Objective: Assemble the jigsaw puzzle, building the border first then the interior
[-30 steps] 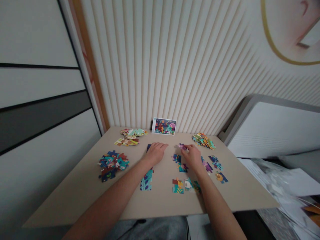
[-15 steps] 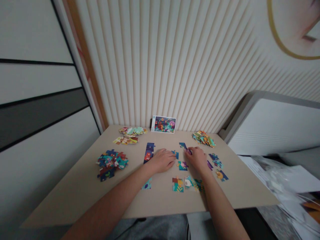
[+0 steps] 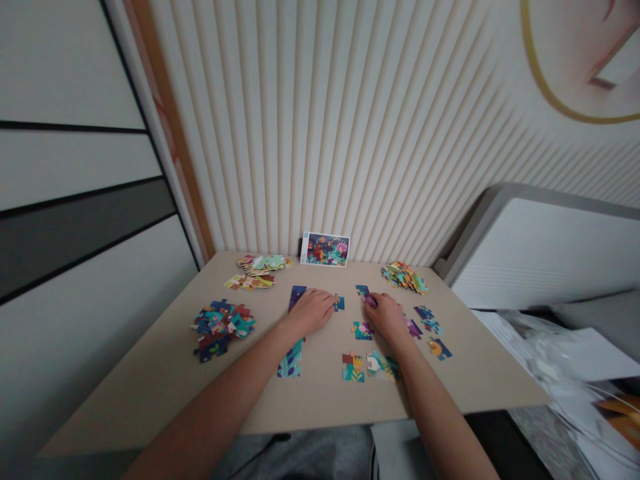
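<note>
Left-hand grip (image 3: 314,312): fingertips at edge of blue jigsaw piece (image 3: 341,303); cannot tell how far closed.
Right-hand grip (image 3: 387,316): fingers curled at purple jigsaw piece (image 3: 370,301); cannot tell whether pinched.
Piece location: both on counter (image 3: 320,403), between hands.

We see jigsaw pieces (image 3: 223,327) of printed card, smooth-faced with a faint sheen. The tabletop (image 3: 320,403) beneath looks smooth and matt. A picture card (image 3: 325,249) appears to be glossy printed paper. Behind, the wall covering (image 3: 280,120) is matt and ribbed; whether cloth or plastic, we cannot tell. The cabinet panels (image 3: 100,287) look smooth, with a soft satin finish. At right we find crumpled clear plastic (image 3: 527,343), shiny and wrinkled, near flat white paper (image 3: 485,327). Soft grey cloth trousers (image 3: 310,457) show below.
</note>
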Demonstrator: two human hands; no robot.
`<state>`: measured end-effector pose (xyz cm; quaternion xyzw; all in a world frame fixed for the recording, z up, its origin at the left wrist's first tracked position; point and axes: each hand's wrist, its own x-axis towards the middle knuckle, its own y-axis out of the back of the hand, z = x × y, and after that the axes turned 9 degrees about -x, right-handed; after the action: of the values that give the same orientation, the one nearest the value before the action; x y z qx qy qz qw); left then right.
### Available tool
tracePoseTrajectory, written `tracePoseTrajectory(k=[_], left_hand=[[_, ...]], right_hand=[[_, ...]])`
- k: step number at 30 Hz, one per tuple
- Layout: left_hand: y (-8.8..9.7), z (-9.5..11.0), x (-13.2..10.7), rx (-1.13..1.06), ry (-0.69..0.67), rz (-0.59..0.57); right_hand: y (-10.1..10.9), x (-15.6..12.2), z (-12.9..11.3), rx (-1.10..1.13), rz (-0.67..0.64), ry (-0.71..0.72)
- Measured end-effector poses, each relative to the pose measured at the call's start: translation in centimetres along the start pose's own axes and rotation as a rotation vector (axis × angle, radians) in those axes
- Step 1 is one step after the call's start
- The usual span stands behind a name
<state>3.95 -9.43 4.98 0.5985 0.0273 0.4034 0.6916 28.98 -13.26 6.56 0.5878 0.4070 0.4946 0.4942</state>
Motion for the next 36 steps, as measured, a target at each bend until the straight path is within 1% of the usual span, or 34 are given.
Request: tracePoseTrajectory(k=[3, 9, 14, 18, 24, 28, 30, 31, 33, 36], left_hand=[[0.8, -0.4, -0.1, 0.042, 0.062, 0.046], [1.7, -1.3, -0.5, 0.138, 0.123, 0.068], [2.2, -2.8, -0.7, 0.186, 0.21, 0.131], [2.5, -3.8, -0.9, 0.217, 0.29, 0.16], [3.2, -4.4, -1.2, 0.259, 0.383, 0.192], [4.1, -5.2, -1.6, 0.336, 0.506, 0.249], [4.5, -5.7, -1.8, 0.36, 0.549, 0.261], [4.5, -5.9, -1.9, 0.358, 0.552, 0.258], [4.5, -6.0, -1.9, 0.325, 0.515, 0.224], [4.0, -5.6, -1.7, 0.231, 0.386, 0.105]], right_hand=[[-0.4, 0.2, -0.2, -0.012, 0.008, 0.013], [-0.9, 0.4, -0.3, -0.02, 0.022, 0.032], [-1.2, 0.5, -0.2, -0.005, 0.038, 0.052], [-1.1, 0.4, -0.3, -0.001, 0.033, 0.062], [-0.5, 0.1, -0.7, -0.044, 0.047, 0.069], [-0.3, 0.0, -1.0, -0.073, 0.039, 0.064], [-0.3, 0.1, -1.0, -0.067, 0.057, 0.069], [-0.3, 0.1, -1.0, -0.06, 0.066, 0.078], [-0.4, 0.2, -0.9, -0.05, 0.061, 0.096], [-0.6, 0.3, -0.9, -0.055, 0.027, 0.105]])
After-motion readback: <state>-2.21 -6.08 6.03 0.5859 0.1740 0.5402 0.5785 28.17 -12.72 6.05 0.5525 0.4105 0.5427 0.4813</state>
